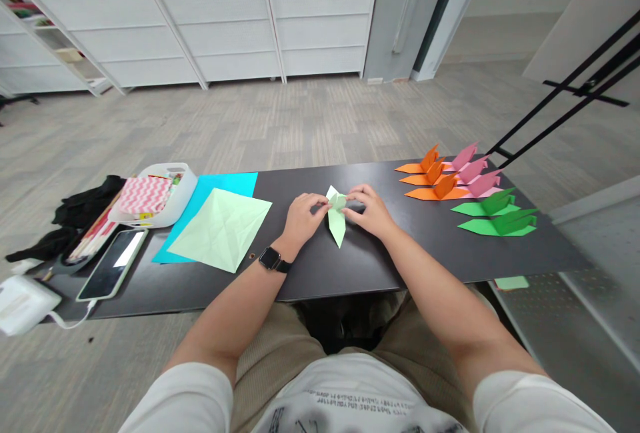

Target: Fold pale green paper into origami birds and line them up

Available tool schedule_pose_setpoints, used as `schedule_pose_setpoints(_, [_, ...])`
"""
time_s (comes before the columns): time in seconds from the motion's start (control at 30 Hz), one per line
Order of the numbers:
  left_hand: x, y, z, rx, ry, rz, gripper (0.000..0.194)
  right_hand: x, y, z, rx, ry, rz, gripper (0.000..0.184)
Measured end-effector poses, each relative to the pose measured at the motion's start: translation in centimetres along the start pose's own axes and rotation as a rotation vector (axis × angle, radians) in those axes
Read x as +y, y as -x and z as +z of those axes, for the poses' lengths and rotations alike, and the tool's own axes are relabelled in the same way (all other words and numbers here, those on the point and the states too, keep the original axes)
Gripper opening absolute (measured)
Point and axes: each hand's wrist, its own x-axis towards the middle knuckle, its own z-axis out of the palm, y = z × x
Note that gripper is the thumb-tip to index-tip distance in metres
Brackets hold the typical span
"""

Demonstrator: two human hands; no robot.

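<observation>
A pale green folded paper figure stands at the middle of the dark table, its long point turned toward me. My left hand pinches its left side between thumb and fingertips. From the right, my right hand grips the opposite side, thumb and forefinger at the paper's edge. To the left, a creased pale green sheet lies on a blue sheet. On the right are rows of folded paper figures: orange, pink and green.
On the table's left stand a white basket with a pink patterned packet and a phone on a cable to a white charger. Black cloth lies behind them. A black metal frame rises beyond the right end.
</observation>
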Motion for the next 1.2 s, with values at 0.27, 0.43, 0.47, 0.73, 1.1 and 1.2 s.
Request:
schedule_pose_setpoints(0.27, [-1.0, -0.1, 0.3, -0.139, -0.036, 0.001, 0.012, 1.5, 0.6, 0.7, -0.120, 0.214, 0.089, 0.003])
schedule_pose_setpoints(0.43, [-1.6, 0.1, 0.8, -0.186, -0.178, -0.016, 0.007, 1.6, 0.7, 0.8, -0.164, 0.287, 0.101, 0.005])
schedule_pose_setpoints(0.47, [-1.7, 0.1, 1.0, -0.189, -0.192, -0.020, 0.007, 1.5, 0.7, 0.8, -0.167, 0.295, 0.098, 0.005])
schedule_pose_setpoints(0.73, [-1.8, 0.1, 1.3, -0.196, -0.253, 0.044, 0.010, 1.4, 0.8, 0.9, -0.168, 0.361, 0.049, 0.006])
schedule_pose_setpoints(1.1, [-1.8, 0.4, 1.2, -0.183, -0.254, 0.122, 0.016, -0.5, 0.9, -0.1, -0.200, 0.388, 0.023, 0.005])
schedule_pose_setpoints(1.2, [-1.7, 0.3, 0.9, -0.156, -0.210, 0.102, 0.013, -1.4, 0.7, -1.0, -0.265, 0.424, 0.047, 0.006])
